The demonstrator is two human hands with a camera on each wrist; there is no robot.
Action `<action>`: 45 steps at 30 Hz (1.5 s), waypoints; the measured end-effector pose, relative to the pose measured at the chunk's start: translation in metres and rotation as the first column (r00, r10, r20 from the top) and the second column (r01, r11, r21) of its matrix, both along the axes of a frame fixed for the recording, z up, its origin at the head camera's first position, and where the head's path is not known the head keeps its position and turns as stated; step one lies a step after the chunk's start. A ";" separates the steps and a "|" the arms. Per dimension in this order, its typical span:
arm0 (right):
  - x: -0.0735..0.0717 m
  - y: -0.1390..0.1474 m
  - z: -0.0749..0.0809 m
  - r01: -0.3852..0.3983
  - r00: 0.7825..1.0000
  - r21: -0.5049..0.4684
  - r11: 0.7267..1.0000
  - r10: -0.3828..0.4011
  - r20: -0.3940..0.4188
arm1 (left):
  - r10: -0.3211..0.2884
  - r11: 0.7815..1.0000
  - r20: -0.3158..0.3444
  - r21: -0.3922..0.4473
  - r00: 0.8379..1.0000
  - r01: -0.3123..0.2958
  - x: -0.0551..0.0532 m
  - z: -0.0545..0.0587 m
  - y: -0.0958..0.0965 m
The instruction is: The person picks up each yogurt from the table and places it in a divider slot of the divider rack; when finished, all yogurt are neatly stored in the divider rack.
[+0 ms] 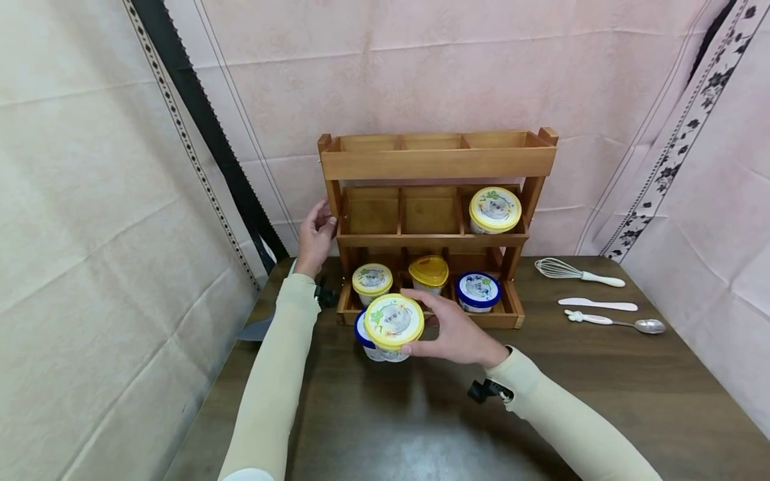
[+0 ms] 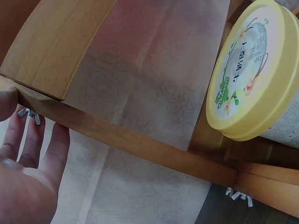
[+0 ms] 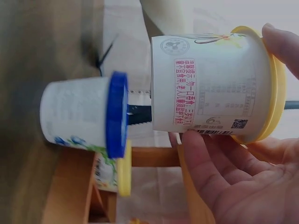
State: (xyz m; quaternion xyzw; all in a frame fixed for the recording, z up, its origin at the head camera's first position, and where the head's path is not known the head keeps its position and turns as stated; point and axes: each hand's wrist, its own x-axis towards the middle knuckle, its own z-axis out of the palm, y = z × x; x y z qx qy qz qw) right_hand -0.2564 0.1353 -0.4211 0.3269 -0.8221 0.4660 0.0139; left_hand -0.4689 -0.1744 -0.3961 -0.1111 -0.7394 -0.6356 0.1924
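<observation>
My right hand [image 1: 454, 331] holds a white paper tub with a yellow lid [image 1: 394, 322], thumb and fingers round its sides. Just behind and below it, a blue-lidded tub [image 3: 77, 114] stands on the table, apart from the held one. My left hand [image 1: 317, 237] grips the left upright of a wooden three-tier rack [image 1: 439, 164]; in the left wrist view its thumb and fingers lie on either side of the post by a wing nut [image 2: 30, 114]. On the bottom tier sit a yellow-lidded tub [image 1: 372, 279], an amber-lidded tub [image 1: 429, 272] and another blue-lidded tub [image 1: 478, 290].
One more yellow-lidded tub [image 1: 495, 210] occupies the middle tier's right compartment. To the right on the dark table [image 1: 445, 427] lie a whisk [image 1: 577, 272], a white knife [image 1: 597, 304] and a spoon [image 1: 616, 322]. Pale curtains [image 1: 421, 80] hang behind and at both sides.
</observation>
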 end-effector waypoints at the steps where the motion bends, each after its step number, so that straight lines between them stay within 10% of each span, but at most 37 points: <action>1: -0.002 0.001 0.002 0.007 1.000 -0.003 1.000 -0.007 -0.004 | -0.001 1.000 0.002 0.001 1.000 0.001 0.000 0.000 0.000; 45: -0.101 0.042 0.105 0.302 0.945 -0.201 0.932 -0.321 -0.068 | -0.010 1.000 -0.002 0.020 1.000 0.010 0.003 0.002 0.002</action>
